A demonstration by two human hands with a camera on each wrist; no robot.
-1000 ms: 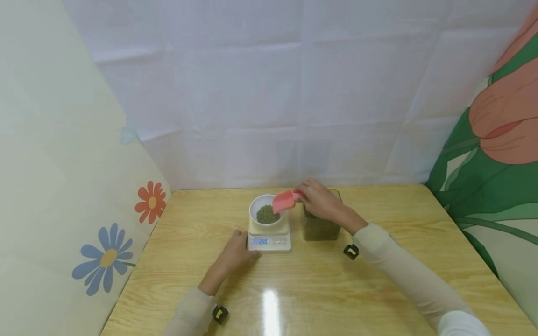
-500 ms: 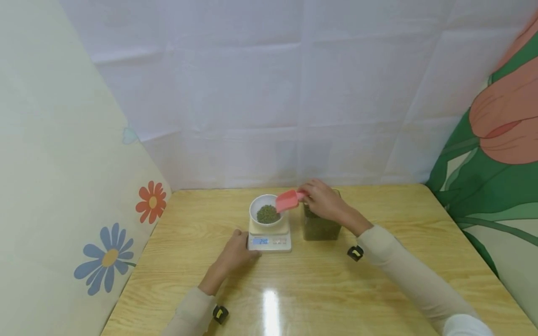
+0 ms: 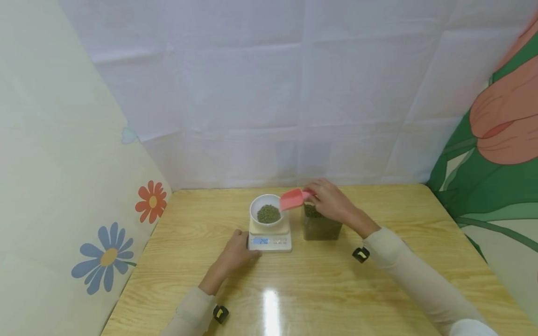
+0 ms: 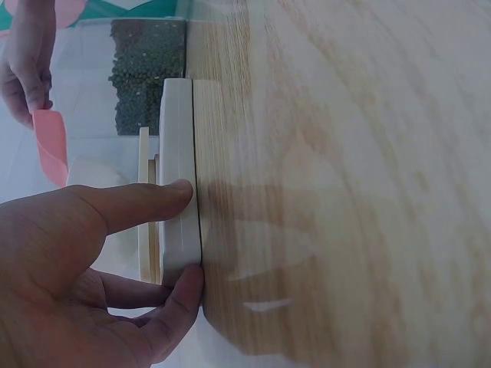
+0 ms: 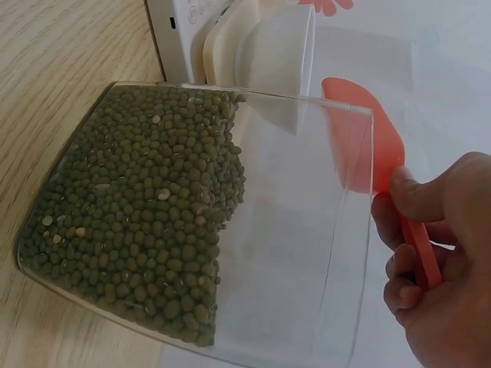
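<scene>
My right hand [image 3: 332, 201] grips the handle of a red-pink scoop [image 3: 292, 199], held between a white bowl [image 3: 265, 199] and a clear square container [image 3: 322, 230]. Green mung beans [image 5: 146, 207] fill the lower part of that container. A heap of mung beans [image 3: 268, 214] lies in the bowl, on a white kitchen scale [image 3: 282, 242] with a lit display that seems to read 240. At the scale's front left corner, my left hand [image 3: 236, 250] holds its edge, thumb [image 4: 149, 205] on the front and fingers curled at the side. No beans show in the scoop.
Everything stands on a wood-grain table [image 3: 201, 210]. A white cloth [image 3: 235, 158] hangs behind it, and flower-patterned panels [image 3: 50, 177] flank both sides. The container stands just right of the scale.
My right hand and the scoop have moved right, away from the bowl and over the container's left edge. My left hand and the scale have stayed put.
</scene>
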